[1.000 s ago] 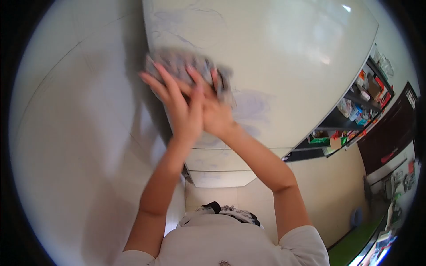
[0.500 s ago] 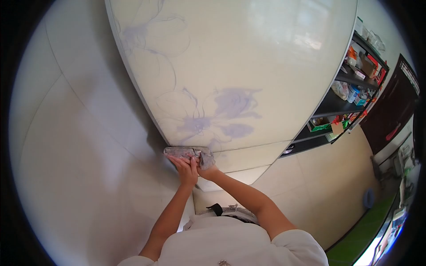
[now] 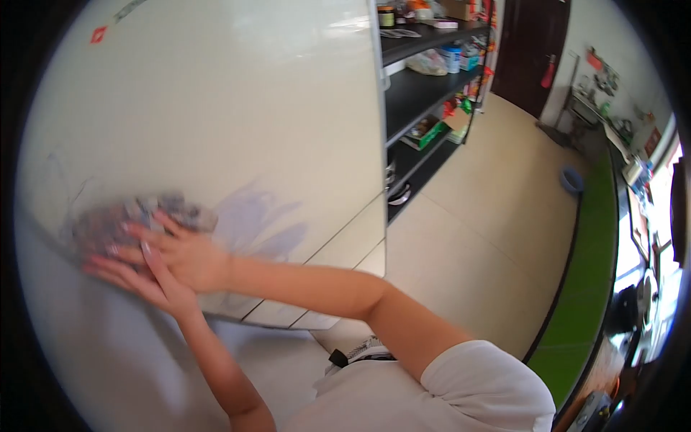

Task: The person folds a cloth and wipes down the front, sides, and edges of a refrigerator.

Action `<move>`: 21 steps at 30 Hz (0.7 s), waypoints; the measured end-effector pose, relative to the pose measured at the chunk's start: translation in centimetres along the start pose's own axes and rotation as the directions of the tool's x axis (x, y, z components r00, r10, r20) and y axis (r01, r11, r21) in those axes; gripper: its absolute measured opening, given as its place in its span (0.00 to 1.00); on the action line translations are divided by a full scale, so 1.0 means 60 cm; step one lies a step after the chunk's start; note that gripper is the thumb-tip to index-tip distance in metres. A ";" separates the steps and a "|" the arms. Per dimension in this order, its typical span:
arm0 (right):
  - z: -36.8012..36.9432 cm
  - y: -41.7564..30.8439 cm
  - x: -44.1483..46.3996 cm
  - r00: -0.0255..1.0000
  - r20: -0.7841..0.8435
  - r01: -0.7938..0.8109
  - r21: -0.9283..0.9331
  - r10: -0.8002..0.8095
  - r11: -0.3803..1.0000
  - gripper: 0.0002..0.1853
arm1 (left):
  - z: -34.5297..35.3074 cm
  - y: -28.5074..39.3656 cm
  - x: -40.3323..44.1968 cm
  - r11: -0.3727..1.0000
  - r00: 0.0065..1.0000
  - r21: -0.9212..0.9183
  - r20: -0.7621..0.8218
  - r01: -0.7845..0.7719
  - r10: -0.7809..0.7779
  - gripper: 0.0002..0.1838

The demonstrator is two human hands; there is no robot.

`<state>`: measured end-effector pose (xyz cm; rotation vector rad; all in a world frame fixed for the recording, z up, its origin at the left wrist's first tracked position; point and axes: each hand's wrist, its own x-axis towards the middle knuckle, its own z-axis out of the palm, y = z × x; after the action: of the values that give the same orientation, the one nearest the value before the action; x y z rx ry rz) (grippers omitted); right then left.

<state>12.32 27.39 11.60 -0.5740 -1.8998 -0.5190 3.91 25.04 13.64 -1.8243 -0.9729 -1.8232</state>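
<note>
A crumpled grey cloth (image 3: 108, 225) lies pressed against the cream, glossy door (image 3: 288, 108) of what looks like a refrigerator. My right hand (image 3: 191, 255) is on the cloth, fingers stretched across it, holding it to the surface. Below and partly overlapping it, my left hand (image 3: 147, 277) presses on the cloth's lower side, its fingertips blurred. Purple flower petals (image 3: 263, 219) printed on the door show just right of the cloth. The cloth and hands hide the door surface beneath them.
Black shelves (image 3: 432, 97) with packages and bags stand right of the door. Farther right are a blue basin (image 3: 571, 180) on the tiled floor (image 3: 468, 237) and a green-fronted counter (image 3: 576, 288). A dark door (image 3: 529, 54) is at the back.
Both hands and the cloth have moved up the door from its lower left edge, onto the flower print. The view has turned right, showing more shelves, floor and counter.
</note>
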 end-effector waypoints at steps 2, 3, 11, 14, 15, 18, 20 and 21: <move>0.030 -0.018 -0.090 0.988 0.139 -0.073 -0.014 0.075 0.997 0.30 | 0.003 0.001 -0.082 0.996 0.996 0.050 0.062 0.067 -0.070 0.40; 0.055 -0.024 -0.158 0.975 0.184 -0.123 0.000 0.121 0.992 0.32 | 0.010 0.004 -0.134 0.992 0.989 0.115 0.135 0.043 -0.058 0.40; 0.070 -0.047 -0.524 0.774 0.531 -0.317 -0.147 0.345 0.937 0.30 | 0.055 -0.018 -0.514 0.957 0.839 0.249 0.479 0.151 -0.257 0.49; 0.053 -0.024 -0.479 0.903 0.337 -0.239 -0.121 0.266 0.964 0.30 | 0.082 0.036 -0.434 0.950 0.901 0.179 0.310 0.257 -0.303 0.49; 0.034 -0.015 -0.438 0.908 0.333 -0.229 -0.112 0.254 0.967 0.30 | 0.090 0.041 -0.400 0.954 0.932 0.224 0.259 0.197 -0.253 0.48; 0.002 0.010 -0.296 0.958 0.202 -0.150 -0.252 0.203 0.956 0.32 | 0.088 0.068 -0.232 0.973 0.978 0.219 0.177 0.071 -0.111 0.46; -0.050 0.022 -0.163 0.967 0.109 -0.208 -0.197 0.232 0.958 0.32 | 0.080 0.089 -0.101 0.987 0.990 0.160 0.140 -0.010 -0.013 0.44; -0.074 0.030 -0.102 0.973 0.066 -0.202 -0.202 0.219 0.958 0.30 | 0.078 0.095 -0.043 0.994 0.991 0.094 0.126 -0.055 0.043 0.42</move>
<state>18.73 25.27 7.74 -0.9301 -1.8540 -0.5498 11.42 23.86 11.85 -1.9028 -1.0331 -1.6204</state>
